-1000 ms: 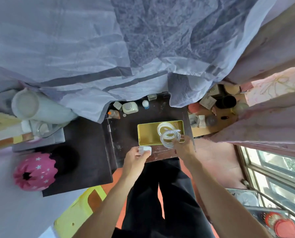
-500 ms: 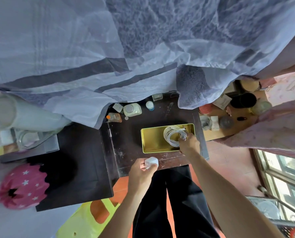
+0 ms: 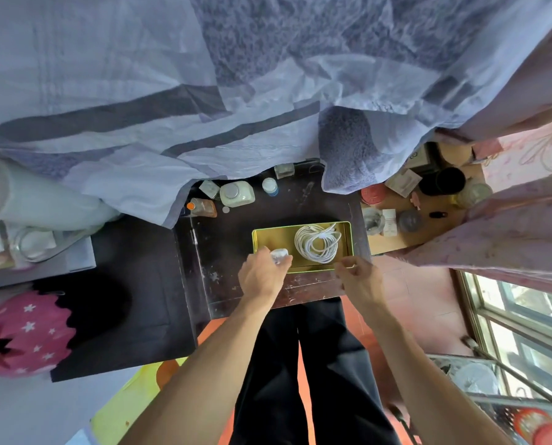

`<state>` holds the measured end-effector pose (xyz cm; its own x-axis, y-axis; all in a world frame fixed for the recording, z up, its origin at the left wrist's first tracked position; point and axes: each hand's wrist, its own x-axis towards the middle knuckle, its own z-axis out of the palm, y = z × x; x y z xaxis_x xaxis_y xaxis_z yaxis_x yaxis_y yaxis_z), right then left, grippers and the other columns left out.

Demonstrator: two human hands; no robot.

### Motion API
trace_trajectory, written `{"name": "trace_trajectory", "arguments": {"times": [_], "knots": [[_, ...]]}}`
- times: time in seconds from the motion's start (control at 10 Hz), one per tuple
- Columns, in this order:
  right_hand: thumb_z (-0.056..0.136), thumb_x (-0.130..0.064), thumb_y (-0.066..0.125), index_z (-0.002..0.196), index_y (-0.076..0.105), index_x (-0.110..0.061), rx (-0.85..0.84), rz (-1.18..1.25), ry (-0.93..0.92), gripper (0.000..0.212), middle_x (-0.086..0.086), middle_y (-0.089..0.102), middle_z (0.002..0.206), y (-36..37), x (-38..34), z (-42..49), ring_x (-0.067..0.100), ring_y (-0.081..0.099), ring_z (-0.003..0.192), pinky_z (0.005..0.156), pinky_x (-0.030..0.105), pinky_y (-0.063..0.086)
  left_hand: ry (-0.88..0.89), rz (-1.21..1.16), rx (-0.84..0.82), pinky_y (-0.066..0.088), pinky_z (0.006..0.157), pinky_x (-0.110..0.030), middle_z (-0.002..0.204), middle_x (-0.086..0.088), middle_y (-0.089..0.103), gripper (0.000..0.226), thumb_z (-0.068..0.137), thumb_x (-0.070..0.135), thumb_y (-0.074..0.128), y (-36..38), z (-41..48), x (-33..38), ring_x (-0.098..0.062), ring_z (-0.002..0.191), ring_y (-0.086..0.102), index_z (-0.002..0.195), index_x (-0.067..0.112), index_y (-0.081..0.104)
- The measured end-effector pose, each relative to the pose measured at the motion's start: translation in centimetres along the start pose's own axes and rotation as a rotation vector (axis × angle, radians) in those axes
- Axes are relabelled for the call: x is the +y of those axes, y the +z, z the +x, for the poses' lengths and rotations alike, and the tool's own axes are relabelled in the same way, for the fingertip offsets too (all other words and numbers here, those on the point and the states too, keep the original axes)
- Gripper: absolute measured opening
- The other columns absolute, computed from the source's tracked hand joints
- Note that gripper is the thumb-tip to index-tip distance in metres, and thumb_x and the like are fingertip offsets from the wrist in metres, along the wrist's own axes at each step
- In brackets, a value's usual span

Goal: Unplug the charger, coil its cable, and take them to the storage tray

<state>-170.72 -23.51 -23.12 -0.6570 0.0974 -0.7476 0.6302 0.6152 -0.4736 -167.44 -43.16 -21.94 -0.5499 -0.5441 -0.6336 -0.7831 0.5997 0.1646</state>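
A gold metal storage tray (image 3: 348, 245) sits on a dark wooden table (image 3: 236, 239). The coiled white cable (image 3: 316, 244) lies in the tray's right half, free of any hand. My left hand (image 3: 262, 276) holds the small white charger (image 3: 279, 255) over the tray's near left corner. My right hand (image 3: 358, 277) hovers at the tray's near right corner, fingers loosely curled with nothing in them, just clear of the coil.
Several small bottles and jars (image 3: 236, 194) stand at the table's far edge under hanging grey cloth (image 3: 236, 91). A lower wooden shelf (image 3: 429, 213) with jars is on the right. A pink star-patterned object (image 3: 21, 332) lies far left. A window (image 3: 525, 332) is at right.
My right hand has let go of the coiled cable in the tray and drawn back. My left hand has carried the charger forward from the table's edge to over the tray.
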Motion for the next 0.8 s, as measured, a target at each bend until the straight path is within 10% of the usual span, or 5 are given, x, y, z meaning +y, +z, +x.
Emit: {"name": "trace_trajectory", "arguments": {"times": [0.5,0.8], "knots": [[0.099,-0.024,0.071,0.098,0.077,-0.021,-0.033,0.014,0.078,0.007,-0.015,0.077,0.065,-0.1,7.1,-2.7,-0.002,0.066,0.046,0.076,0.042,0.062,0.029,0.220,-0.089,0.056,0.077,-0.037,0.103,-0.009,0.074,0.050,0.088,0.056,0.069,2.8,5.1,0.5,-0.030,0.095,0.072,0.106,0.010,0.071],[0.101,-0.025,0.068,0.099,0.077,-0.026,0.045,0.410,-0.278,0.010,-0.001,0.080,0.085,-11.0,-5.4,-14.8,0.002,0.064,0.064,0.057,0.011,0.049,-0.005,-0.211,-0.195,0.060,0.087,-0.039,0.108,-0.009,0.076,0.034,0.096,0.036,0.062,-6.8,-3.0,-2.0,-0.028,0.095,0.074,0.118,0.011,0.070]]}}
